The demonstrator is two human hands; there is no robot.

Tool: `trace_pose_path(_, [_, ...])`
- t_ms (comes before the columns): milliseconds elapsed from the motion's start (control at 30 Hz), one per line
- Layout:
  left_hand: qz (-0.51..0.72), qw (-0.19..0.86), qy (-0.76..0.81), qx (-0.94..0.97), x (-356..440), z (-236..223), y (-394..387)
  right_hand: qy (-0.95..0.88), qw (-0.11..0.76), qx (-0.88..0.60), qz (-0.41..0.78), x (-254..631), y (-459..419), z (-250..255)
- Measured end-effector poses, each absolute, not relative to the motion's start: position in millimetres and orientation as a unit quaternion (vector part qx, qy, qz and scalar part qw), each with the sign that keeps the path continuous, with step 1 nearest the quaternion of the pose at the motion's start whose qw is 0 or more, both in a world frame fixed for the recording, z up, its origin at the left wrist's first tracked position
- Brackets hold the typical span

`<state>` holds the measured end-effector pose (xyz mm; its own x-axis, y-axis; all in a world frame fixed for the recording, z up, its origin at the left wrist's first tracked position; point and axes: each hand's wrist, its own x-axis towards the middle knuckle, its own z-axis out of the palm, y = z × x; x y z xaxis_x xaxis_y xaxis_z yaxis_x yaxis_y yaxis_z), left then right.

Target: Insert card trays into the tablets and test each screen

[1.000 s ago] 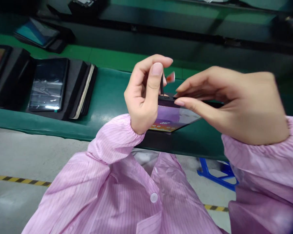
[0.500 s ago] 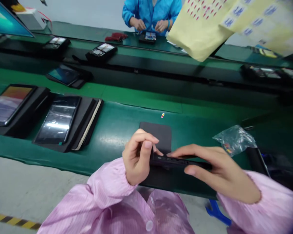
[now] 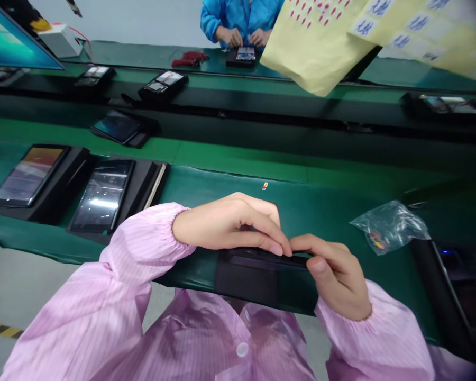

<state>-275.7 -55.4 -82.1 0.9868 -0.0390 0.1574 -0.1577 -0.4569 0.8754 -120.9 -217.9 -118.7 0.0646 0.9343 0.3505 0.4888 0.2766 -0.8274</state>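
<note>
Both forearms have shifted since the earlier frame: my left grip (image 3: 230,225) has swung round to lie nearly level, its fingers coming over the top of the phone (image 3: 265,258) instead of standing upright at its end. My right grip (image 3: 335,275) has moved closer in, and the phone now sits lower in the head view, nearer my chest.

Both grips are closed on the phone. My left fingertips press along its long edge, and my right thumb and fingers pinch its right end. I hold it on its edge just above a black pad (image 3: 241,286), so I can't see its screen, only a thin purple strip along the top.

So far as the head view shows, the phone is still in my hands and nothing else is in my fingers. A small red-and-white label (image 3: 265,186) lies apart on the green desk (image 3: 341,211), with a clear plastic bag (image 3: 388,227) of small coloured bits to the right. Two more phones in black cases (image 3: 102,196) lie to my left. Beyond, a yellow sheet (image 3: 313,42) hangs in view, and a co-worker's hands (image 3: 240,37) work at a far bench.
</note>
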Motion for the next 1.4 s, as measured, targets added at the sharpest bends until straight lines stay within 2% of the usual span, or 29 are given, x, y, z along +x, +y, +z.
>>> trace_pose_path(167, [0.038,0.542,-0.028,0.839,-275,-77,-65,-0.642,0.490,-0.544,0.228,-124,-221,-121])
trace_pose_path(333, [0.013,0.619,0.089,0.780,-274,-73,-75,-0.628,0.519,-0.544,0.200,-128,-224,-128])
trace_pose_path(500, [0.011,0.677,0.153,0.720,-274,-79,-80,-0.614,0.562,-0.539,0.127,-134,-227,-137])
trace_pose_path(633, [0.006,0.712,0.156,0.685,-274,-83,-81,-0.632,0.544,-0.545,0.089,-137,-227,-135])
trace_pose_path(800, [0.042,0.705,0.182,0.684,-276,-85,-84,-0.617,0.533,-0.574,0.081,-138,-226,-133])
trace_pose_path(1033, [0.143,0.629,0.201,0.737,-286,-91,-93,-0.623,0.540,-0.567,0.005,-136,-222,-143])
trace_pose_path(1267, [0.353,0.391,-0.003,0.850,-307,-117,-100,-0.644,0.567,-0.509,0.069,-133,-218,-141])
trace_pose_path(1400, [0.425,0.288,-0.058,0.856,-307,-133,-100,-0.655,0.567,-0.488,0.109,-129,-220,-140])
